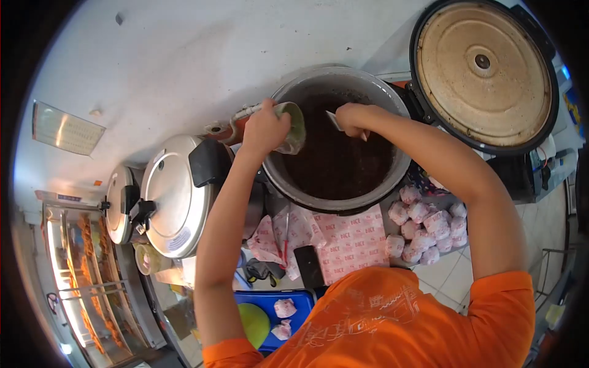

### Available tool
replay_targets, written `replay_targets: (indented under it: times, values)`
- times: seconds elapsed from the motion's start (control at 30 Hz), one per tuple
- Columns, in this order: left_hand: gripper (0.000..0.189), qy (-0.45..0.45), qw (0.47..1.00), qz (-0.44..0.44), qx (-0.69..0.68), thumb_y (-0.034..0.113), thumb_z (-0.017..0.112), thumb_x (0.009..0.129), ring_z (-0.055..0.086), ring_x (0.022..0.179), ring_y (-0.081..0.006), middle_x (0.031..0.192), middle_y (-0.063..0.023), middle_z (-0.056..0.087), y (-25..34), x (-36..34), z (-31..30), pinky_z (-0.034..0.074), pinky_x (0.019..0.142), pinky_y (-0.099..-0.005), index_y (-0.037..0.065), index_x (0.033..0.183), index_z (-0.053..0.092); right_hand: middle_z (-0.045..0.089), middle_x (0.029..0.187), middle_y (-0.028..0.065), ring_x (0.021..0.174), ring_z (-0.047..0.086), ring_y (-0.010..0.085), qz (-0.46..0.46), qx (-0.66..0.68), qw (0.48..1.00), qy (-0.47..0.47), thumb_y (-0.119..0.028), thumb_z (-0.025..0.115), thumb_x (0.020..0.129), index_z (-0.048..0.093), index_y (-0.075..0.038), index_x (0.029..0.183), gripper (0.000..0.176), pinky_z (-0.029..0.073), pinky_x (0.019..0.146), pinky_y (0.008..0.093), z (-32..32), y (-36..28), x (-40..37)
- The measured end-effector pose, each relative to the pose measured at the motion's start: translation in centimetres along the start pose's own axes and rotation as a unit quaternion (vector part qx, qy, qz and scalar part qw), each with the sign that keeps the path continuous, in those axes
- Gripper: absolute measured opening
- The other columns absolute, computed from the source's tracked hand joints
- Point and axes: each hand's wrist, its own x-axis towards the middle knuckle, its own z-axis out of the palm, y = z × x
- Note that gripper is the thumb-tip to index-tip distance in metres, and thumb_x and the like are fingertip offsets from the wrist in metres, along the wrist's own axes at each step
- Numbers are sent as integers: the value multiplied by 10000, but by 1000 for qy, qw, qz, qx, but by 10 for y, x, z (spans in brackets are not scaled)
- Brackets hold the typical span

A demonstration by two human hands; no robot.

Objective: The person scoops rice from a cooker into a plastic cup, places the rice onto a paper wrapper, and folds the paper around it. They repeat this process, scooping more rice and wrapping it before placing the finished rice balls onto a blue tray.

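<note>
A large open cooker pot [402, 165] stands in front of me, with a dark brown mass inside whose kind I cannot make out. My left hand [267, 129] grips the rim of a greenish bowl [297, 129], tilted over the pot's left side. My right hand [356, 119] reaches over the pot, fingers closed round a white flat utensil [334, 121]; its far end is not distinguishable. Below the pot lie pink printed wrapping papers [351, 239], with a red-handled tool [284, 245] and a black phone [308, 267] on them.
The cooker's hinged lid [481, 80] stands raised at right. Paper-wrapped bundles [429, 224] are heaped beside the papers. Two closed cookers [175, 196] stand at left. A blue tray [300, 300] holds two bundles and a green round item [253, 325]. A lit display case [86, 276] is far left.
</note>
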Motion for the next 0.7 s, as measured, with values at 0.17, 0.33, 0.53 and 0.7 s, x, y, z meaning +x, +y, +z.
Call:
replay_targets:
  times: [0.17,0.33,0.53,0.7]
  values:
    - [398,46,962,111,246,383,588,937,704,868,-421,1082,-256,646,3,49,101,586,792,-474,33,1124,552,685,866,232,795,651,426,-198,184,762,588,-18,567,859,681,-35,1056,229,525,702,446,87,73,-106]
    - [368,17,980,66,186,341,560,974,707,903,-399,1040,-255,638,45,81,166,600,755,-437,25,1159,524,587,836,107,733,584,232,-269,559,625,474,36,447,887,502,-63,1301,428,443,673,313,225,72,-190]
    - [394,-25,990,58,124,354,453,1020,682,931,-445,1109,-315,609,68,84,210,574,798,-479,6,1202,489,516,829,-22,629,417,63,-315,779,481,249,-28,496,907,486,-19,1383,476,335,571,208,379,66,-167]
    - [416,-97,981,142,90,369,437,1030,646,975,-494,1104,-287,631,102,53,216,518,892,-539,6,1234,457,437,704,-32,543,324,41,-338,802,427,244,-213,551,995,503,30,1365,446,251,480,208,395,54,-149]
